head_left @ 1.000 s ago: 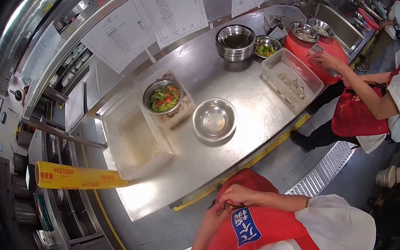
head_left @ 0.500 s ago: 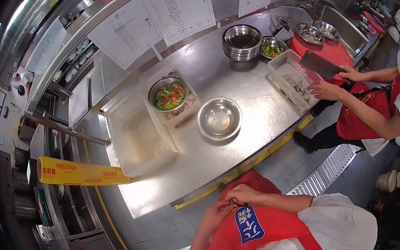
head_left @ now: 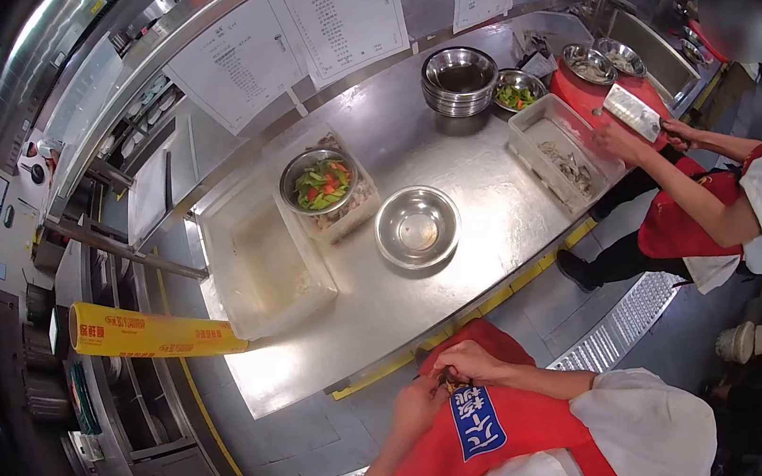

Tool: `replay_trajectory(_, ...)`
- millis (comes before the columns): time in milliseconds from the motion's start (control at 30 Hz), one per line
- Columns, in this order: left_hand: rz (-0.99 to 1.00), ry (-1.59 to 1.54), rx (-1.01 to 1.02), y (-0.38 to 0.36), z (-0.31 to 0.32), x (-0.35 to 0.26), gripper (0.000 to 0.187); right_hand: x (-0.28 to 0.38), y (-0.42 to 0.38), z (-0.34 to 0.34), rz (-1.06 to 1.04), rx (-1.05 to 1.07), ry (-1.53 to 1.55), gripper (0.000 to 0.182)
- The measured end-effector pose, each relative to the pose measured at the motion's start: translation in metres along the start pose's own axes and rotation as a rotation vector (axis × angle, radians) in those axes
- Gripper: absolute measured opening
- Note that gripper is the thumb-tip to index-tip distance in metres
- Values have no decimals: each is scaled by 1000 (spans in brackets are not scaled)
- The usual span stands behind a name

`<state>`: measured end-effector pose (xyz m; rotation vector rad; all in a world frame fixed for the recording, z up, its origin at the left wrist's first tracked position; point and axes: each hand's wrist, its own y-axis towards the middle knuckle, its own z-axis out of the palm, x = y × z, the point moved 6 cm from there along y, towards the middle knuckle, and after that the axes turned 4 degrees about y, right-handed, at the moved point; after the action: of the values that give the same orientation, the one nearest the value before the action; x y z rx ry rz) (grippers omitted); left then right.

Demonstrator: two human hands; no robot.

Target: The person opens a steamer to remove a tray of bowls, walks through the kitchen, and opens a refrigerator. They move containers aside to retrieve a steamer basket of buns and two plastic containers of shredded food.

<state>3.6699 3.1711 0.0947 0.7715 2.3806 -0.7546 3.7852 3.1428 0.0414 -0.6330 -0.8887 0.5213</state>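
My left hand and my right hand meet in front of the red apron I wear. Both have their fingers closed and pinched together. Between the fingertips shows a small dark, brownish thing, too small to name. Beyond my hands, on the steel table, stands a bare steel bowl. To its left, a steel bowl of cut green and red peppers rests on a plastic tub of pale pieces.
A large plastic tub and a yellow cling film roll lie left. Stacked steel bowls stand at the back. At right, a co-worker holds a cleaver beside a red cutting board and a tub of pale strips.
My hands stay together at the apron, with slight finger movement; the dark thing shows more now. The co-worker's cleaver has turned, its bright face now showing, and their other hand has shifted.
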Motion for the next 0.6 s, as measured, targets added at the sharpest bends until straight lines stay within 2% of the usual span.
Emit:
replay_trajectory(167, 176, 160, -95, -2, -8, -17, 19, 12, -7, 4, 18, 75, -155, 23)
replay_trajectory(367, 308, 191, -105, 7, -9, -26, 17, 16, -16, -7, 51, 158, -387, 42)
replay_trajectory(467, 309, 161, -122, 14, -2, -25, 16, 24, -28, -6, 24, 237, -696, 48)
replay_trajectory(600, 305, 129, -134, 21, 2, -26, 13, 4, -18, -16, 81, 197, -243, 47)
